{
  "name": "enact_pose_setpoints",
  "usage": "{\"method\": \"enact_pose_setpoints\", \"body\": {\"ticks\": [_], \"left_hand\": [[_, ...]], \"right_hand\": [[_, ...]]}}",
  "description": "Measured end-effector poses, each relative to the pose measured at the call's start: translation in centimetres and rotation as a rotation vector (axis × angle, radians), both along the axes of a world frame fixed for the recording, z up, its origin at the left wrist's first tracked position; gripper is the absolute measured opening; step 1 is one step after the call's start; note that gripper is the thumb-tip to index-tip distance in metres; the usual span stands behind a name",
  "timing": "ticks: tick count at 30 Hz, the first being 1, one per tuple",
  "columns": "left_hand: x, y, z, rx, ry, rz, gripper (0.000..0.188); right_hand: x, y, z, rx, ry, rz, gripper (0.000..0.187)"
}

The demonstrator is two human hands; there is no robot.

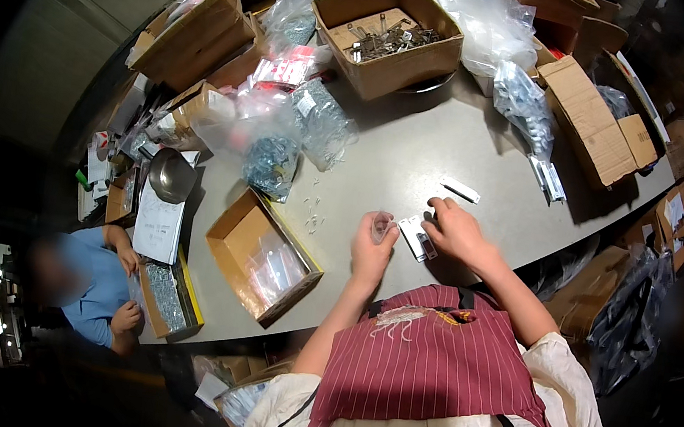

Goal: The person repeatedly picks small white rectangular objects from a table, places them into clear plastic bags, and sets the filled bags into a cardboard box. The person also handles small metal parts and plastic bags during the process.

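Observation:
My left hand (368, 255) is closed on a small clear plastic bag (380, 226), which stands up between thumb and fingers. Just to its right, several flat, silvery-white metal pieces (413, 234) with dark slots lie side by side on the grey table (382, 163). Over their right edge hovers my right hand (461, 231), its bent fingers and thumb apart; whether the fingertips touch the metal is not clear. A single similar white piece (459, 190) rests a little beyond that hand.
An open carton (269, 247) with clear bags stands left, beside scattered small white pieces (313, 214). Bagged hardware (271, 162) lies behind it. A box of metal parts (386, 61) sits at the back. At far left, a co-worker in blue (98, 286) handles another box (169, 299).

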State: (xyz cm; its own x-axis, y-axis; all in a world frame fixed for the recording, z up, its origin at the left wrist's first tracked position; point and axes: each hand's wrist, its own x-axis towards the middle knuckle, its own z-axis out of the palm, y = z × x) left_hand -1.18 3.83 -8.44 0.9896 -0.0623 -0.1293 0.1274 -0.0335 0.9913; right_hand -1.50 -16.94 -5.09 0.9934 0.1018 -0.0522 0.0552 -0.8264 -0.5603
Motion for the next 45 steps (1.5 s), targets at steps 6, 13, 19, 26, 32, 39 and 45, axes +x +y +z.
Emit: {"method": "enact_pose_setpoints", "body": {"ticks": [6, 13, 19, 26, 32, 39, 45], "left_hand": [[-0.2, 0.9, -2.0, 0.006, -0.057, -0.012, 0.026], [-0.4, 1.3, -1.3, 0.031, -0.099, -0.013, 0.028], [-1.1, -0.9, 1.3, 0.017, 0.03, -0.121, 0.027], [-1.4, -2.1, 2.6, -0.125, 0.114, -0.233, 0.026], [-0.9, -1.0, 4.3, -0.453, 0.329, -0.378, 0.028], [-0.5, 0.2, 8.3, -0.599, 0.328, -0.619, 0.034], [0.0, 0.9, 9.0, -0.52, 0.265, -0.725, 0.037]], "right_hand": [[-0.3, 3.1, -1.2, -0.116, -0.02, 0.1, 0.045], [2.1, 0.6, 0.6, 0.426, 0.003, -0.053, 0.048], [1.3, 0.8, 5.9, 1.044, -0.127, -0.051, 0.03], [0.4, 1.2, 7.0, 0.547, -0.259, 0.15, 0.031], [0.5, 0.5, 8.8, 0.537, -0.328, 0.31, 0.033], [0.4, 0.2, 10.2, 0.536, -0.35, 0.647, 0.02], [-0.3, 1.2, 10.2, 0.597, -0.445, 0.589, 0.009]]}}
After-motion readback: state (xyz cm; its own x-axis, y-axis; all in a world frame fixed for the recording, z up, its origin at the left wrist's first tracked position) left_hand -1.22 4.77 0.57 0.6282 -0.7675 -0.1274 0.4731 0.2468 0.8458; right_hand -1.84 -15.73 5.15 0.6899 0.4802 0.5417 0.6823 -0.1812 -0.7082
